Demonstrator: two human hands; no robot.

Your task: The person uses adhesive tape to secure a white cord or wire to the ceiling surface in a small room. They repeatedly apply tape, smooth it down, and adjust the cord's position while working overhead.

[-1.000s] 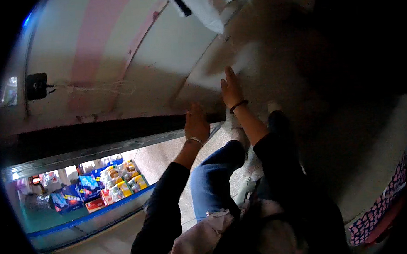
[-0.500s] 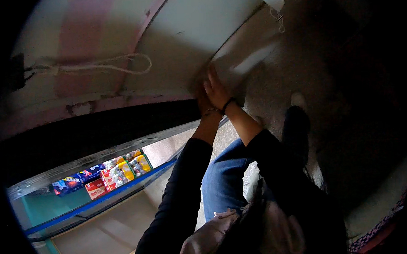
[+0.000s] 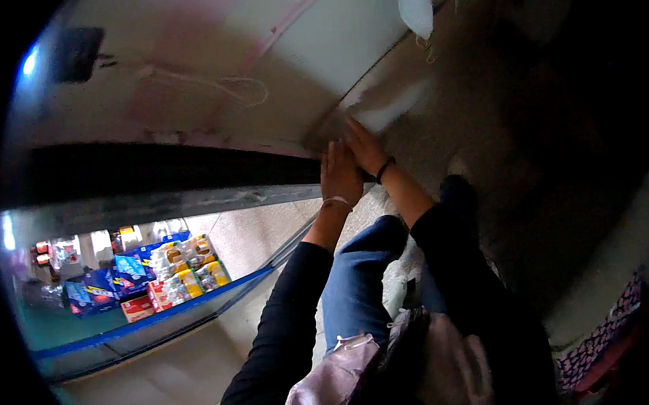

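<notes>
My left hand (image 3: 340, 174) lies with its fingers straight against the dark lower edge of a large pale panel (image 3: 297, 66) with pink stripes. Just to its right, my right hand (image 3: 366, 150) rests flat near the panel's corner, fingers stretched out and thumb side close to the left hand. Both palms are turned away from view, and I see nothing held in either. A thin pale cord loop (image 3: 251, 93) hangs on the panel, blurred. Dark bands circle the right wrist, and a light bracelet is on the left.
Left, a glass display case (image 3: 155, 307) with a blue edge holds blue packets (image 3: 91, 292), red boxes (image 3: 137, 308) and yellow-white packs (image 3: 210, 275). A white bag-like thing (image 3: 416, 10) hangs at the top. My legs (image 3: 364, 280) stand below. Patterned cloth (image 3: 605, 335) lies lower right.
My left hand, mostly behind the right before, now shows beside it, its fingers in sight. The right hand sits slightly lower and farther right. The view has shifted, showing more goods in the case.
</notes>
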